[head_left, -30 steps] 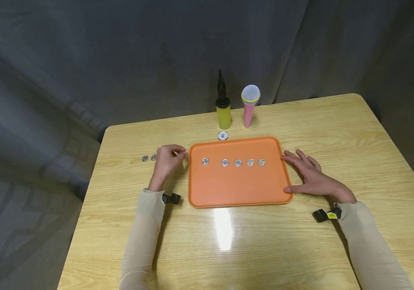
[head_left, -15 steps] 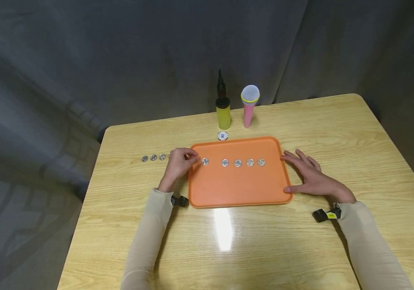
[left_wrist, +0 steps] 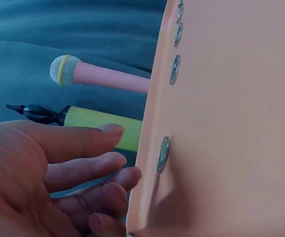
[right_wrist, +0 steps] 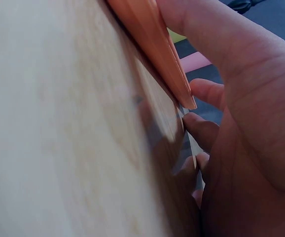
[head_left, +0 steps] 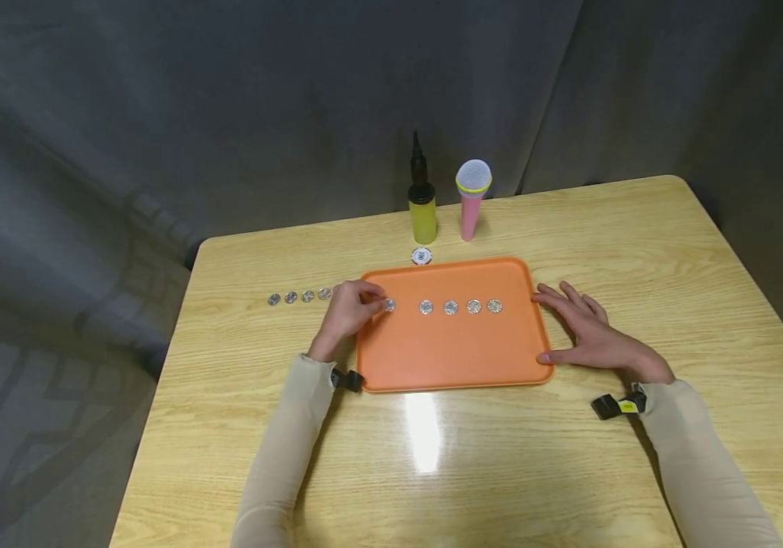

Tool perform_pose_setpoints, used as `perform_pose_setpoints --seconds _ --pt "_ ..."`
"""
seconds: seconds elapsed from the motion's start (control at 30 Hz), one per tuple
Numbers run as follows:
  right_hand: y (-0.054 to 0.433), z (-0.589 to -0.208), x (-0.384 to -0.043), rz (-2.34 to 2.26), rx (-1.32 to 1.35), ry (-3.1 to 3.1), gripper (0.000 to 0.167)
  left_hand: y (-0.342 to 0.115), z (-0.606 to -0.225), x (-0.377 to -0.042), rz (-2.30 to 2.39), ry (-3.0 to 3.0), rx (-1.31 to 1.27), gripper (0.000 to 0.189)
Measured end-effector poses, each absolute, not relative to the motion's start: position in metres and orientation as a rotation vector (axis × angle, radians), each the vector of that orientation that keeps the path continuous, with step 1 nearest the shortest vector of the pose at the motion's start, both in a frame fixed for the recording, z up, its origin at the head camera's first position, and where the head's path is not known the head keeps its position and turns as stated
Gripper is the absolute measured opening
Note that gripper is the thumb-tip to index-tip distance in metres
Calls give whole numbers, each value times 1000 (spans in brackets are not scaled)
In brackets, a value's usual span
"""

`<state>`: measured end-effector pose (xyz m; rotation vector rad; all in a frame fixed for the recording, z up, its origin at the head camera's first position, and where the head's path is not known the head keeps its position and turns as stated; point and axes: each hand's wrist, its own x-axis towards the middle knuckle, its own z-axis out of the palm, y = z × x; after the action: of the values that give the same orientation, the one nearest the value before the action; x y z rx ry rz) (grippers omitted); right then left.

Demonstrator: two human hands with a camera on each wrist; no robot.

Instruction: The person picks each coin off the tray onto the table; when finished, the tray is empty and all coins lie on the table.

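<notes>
My left hand (head_left: 350,308) reaches over the left rim of an orange tray (head_left: 456,358), its fingertips beside the leftmost silver coin (head_left: 390,304). In the left wrist view, that coin (left_wrist: 163,154) lies on the tray, with thumb and fingers (left_wrist: 115,197) apart and nothing seen between them. Several more coins (head_left: 450,307) lie in a row to its right. On the table left of the tray is another row of coins (head_left: 291,297). My right hand (head_left: 586,335) rests at the tray's right edge, thumb and fingers spread and touching the rim (right_wrist: 169,59).
Behind the tray stand a yellow hand pump (head_left: 423,217) with a black nozzle and a pink toy microphone (head_left: 471,205). A white poker chip (head_left: 421,256) lies between pump and tray. A dark curtain (head_left: 336,114) hangs behind the wooden table (head_left: 501,472).
My left hand has moved right, from the table beside the tray to the leftmost coin in it. More coins on the table have come into sight. The right hand stays at the rim.
</notes>
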<state>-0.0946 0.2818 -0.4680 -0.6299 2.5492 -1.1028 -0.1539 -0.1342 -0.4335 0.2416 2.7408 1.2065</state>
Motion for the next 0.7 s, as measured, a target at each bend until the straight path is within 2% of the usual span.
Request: perform_pose_setpoints --seconds 0.5,0.7 --pt "281 -467 -95 -1099 -637 2560 95 -127 -435 -159 1077 2749 208 21" --pt "282 -468 -95 -1102 -640 2555 95 -121 -433 -159 958 2765 214 12"
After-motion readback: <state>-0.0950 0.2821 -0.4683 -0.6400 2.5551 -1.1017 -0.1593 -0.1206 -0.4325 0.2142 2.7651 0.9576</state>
